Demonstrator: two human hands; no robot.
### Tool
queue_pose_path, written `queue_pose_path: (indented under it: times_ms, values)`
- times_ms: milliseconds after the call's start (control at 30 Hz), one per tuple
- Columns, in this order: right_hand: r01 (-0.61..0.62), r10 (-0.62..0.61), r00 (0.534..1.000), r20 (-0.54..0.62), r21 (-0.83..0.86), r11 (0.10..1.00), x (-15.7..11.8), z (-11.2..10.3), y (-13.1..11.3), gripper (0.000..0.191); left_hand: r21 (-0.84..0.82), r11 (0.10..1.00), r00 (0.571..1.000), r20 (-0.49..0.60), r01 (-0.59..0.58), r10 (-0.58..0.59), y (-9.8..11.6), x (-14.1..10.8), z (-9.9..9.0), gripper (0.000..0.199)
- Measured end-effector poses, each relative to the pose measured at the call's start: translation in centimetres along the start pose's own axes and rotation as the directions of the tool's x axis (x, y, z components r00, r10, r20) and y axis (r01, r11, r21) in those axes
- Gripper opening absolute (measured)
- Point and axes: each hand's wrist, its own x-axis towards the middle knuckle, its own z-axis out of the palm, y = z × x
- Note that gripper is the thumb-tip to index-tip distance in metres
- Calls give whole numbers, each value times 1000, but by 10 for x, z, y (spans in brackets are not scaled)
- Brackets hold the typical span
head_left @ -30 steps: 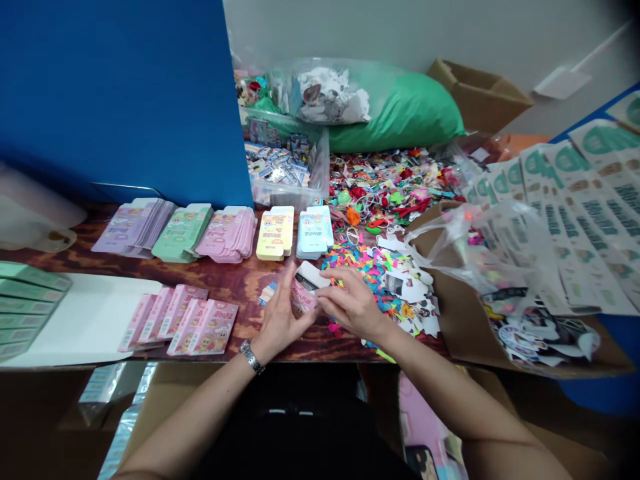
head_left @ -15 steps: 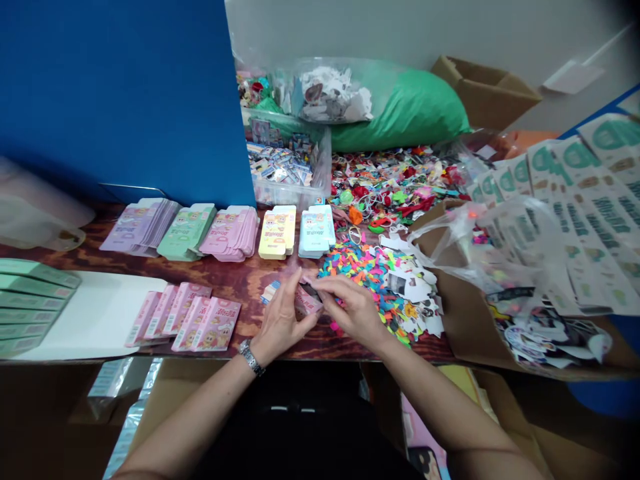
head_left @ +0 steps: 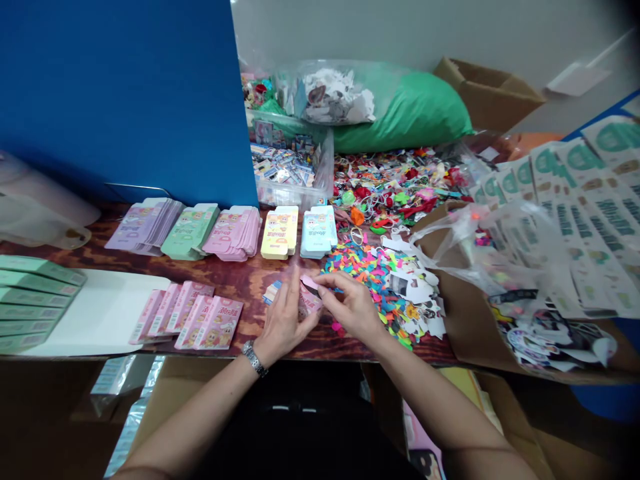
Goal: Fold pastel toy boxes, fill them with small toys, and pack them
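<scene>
Between my two hands is a small pink box [head_left: 308,304] with its top flap up and a dark opening showing. My left hand [head_left: 286,320] holds the box along its left side, thumb in front and fingers behind. My right hand [head_left: 353,305] is closed at the box's right upper edge, thumb and forefinger pinching its flap. Just left of the box, partly behind my left fingers, lies a small blue and white printed piece [head_left: 271,291]. Closed pink boxes [head_left: 219,323] lean in a row to the left.
Flat box stacks in purple [head_left: 137,225], green [head_left: 189,230], pink [head_left: 231,232], yellow [head_left: 279,231] and blue [head_left: 319,231] line the table's back. Colourful small pieces [head_left: 357,270] and cutouts lie right. A cardboard box [head_left: 457,303] stands beyond; green boxes [head_left: 37,300] sit left.
The box's flap and dark opening now show more clearly between my hands. My right fingers have shifted slightly at its upper edge. The whole view has moved a little.
</scene>
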Motion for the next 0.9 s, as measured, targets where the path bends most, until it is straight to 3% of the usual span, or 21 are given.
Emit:
queue_pose_path:
  times_ms: [200,400,500,600,733,900]
  values:
    - [124,-127,992,-28,-83,989,-10,9,-4,33,268,962,998,-27,-53,63,-1,-3,1,91]
    - [217,-243,964,-107,-211,953,-32,41,8,58,418,908,999,15,-41,38,-4,-7,-1,90]
    - [189,-207,972,-114,-151,970,-37,55,17,56,406,914,999,32,-6,-8,-5,-12,-8,88]
    - [124,-124,991,-41,-14,992,-33,60,21,48,391,920,994,94,9,-50,-6,-21,-23,84]
    - [147,-164,969,186,106,984,-9,60,18,42,503,863,986,117,48,-122,-9,-41,-50,74]
    - [345,-315,922,225,-108,932,68,78,14,35,743,667,989,44,62,-141,-24,-58,-71,58]
